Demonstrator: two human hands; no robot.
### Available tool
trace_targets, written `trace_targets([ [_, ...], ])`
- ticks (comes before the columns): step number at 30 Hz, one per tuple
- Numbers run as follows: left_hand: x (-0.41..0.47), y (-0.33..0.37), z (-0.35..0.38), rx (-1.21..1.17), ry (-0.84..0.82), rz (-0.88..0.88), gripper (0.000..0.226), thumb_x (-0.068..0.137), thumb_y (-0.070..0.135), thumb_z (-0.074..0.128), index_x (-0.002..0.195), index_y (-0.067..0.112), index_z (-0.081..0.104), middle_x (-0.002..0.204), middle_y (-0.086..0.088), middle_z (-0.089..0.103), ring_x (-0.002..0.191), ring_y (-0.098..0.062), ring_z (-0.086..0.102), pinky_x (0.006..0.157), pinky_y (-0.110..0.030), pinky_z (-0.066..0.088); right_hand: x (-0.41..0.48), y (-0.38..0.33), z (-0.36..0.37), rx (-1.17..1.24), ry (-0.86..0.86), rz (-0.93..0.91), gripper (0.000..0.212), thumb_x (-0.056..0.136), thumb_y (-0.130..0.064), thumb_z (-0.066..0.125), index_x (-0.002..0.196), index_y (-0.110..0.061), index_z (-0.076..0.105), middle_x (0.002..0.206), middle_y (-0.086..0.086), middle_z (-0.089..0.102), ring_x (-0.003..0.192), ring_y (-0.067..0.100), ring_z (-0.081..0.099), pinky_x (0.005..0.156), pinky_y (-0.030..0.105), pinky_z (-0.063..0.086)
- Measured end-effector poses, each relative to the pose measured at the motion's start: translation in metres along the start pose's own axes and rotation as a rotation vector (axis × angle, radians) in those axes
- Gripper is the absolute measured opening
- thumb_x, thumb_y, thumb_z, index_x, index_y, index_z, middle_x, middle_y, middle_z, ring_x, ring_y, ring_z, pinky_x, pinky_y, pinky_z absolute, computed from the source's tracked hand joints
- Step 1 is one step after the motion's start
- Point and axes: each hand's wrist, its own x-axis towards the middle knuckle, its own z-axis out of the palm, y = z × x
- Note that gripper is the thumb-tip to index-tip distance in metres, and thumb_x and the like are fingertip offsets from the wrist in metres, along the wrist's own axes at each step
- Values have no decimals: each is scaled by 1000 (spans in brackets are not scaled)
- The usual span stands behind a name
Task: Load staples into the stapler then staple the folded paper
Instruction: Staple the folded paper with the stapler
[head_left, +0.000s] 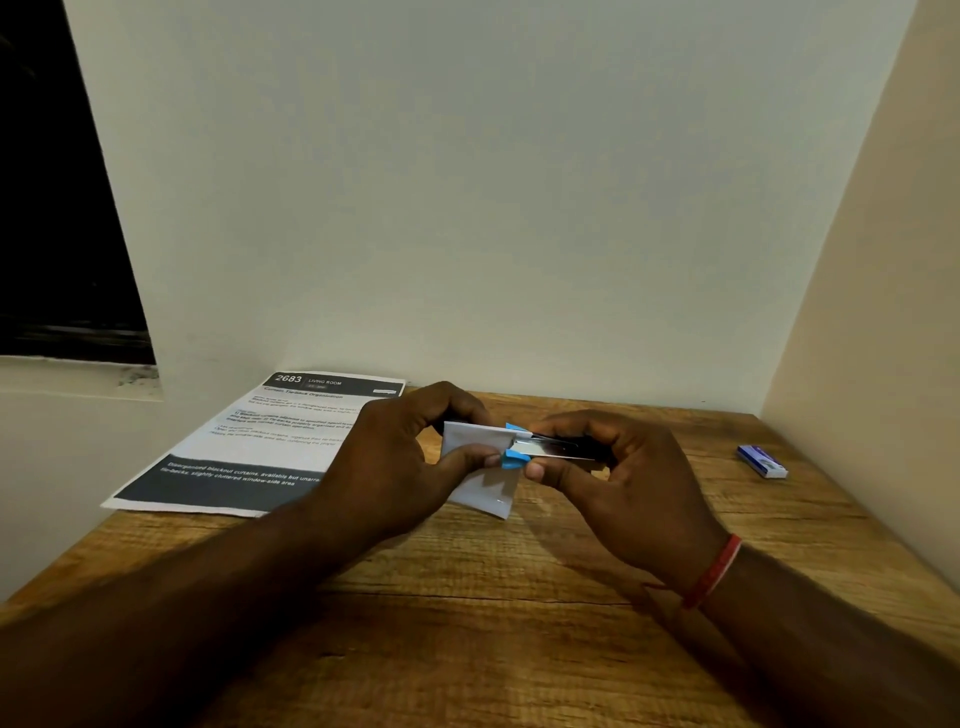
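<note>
Both hands are raised just above the tabletop (467, 597), meeting over its middle. The left hand (395, 457) holds the folded paper (475, 467); its grip is closed on the paper, thumb pressed on the near face and fingers curled behind, close beside the stapler. Judgement: this keeps the fold steady and presents one edge to the stapler's mouth

The right hand (618, 478) holds the stapler (550, 448), a small tool with blue tips and a bright metal body. Its grip is closed around the stapler, fingers over the top and thumb beneath, on the end away from the paper. The blue tips sit above and below the paper's edge, so the paper lies between them. Whether the tips are pressed together cannot be told

Judgement: with the stapler already at the paper, loading appears finished and the stapling step is in hand. A small glint near the paper's lower corner may be a staple; it is too small to confirm

The staple box (762, 461) lies on the tabletop well to the right of the stapler. A printed sheet (249, 447) lies flat to the stapler's left, partly under the left hand's outline, untouched
</note>
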Motion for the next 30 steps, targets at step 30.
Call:
trace_targets([
  [30, -8, 18, 7, -192, -108, -143, 21, 82, 41, 99, 99, 40, 87, 98, 28, 83, 95, 7, 77, 80, -7, 50, -1, -10, 3, -7, -4, 30, 24, 77, -24, 101, 98, -25, 90, 93, -16, 87, 89, -3, 80, 76, 8, 57],
])
